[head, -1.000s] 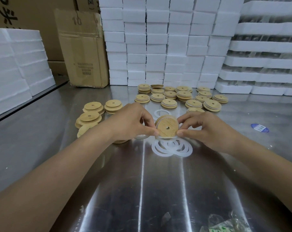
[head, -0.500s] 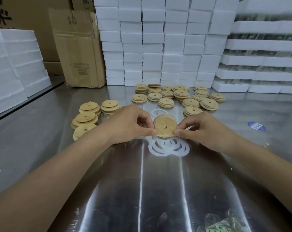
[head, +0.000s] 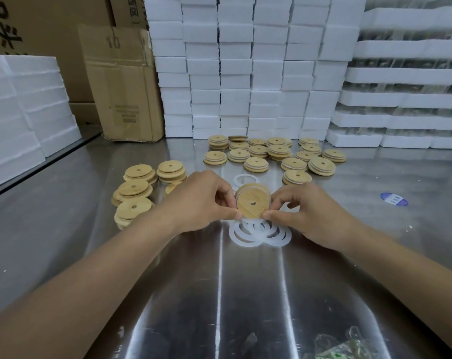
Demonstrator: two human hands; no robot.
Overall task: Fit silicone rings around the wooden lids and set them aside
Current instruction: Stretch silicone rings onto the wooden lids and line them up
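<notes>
While left hand [head: 199, 200], right hand [head: 308, 213] pinch lid [head: 253, 202] — rings [head: 258, 235] beneath, stacks [head: 271, 154] behind.

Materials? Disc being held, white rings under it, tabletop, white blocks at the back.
The lid looks like wood, possibly bamboo: tan, straight grain, matte. The rings: thin, translucent white, so silicone or soft rubber. The table: metal, likely stainless, brushed with streaky glare. The blocks: probably expanded foam, matte white, rough edges.
</notes>
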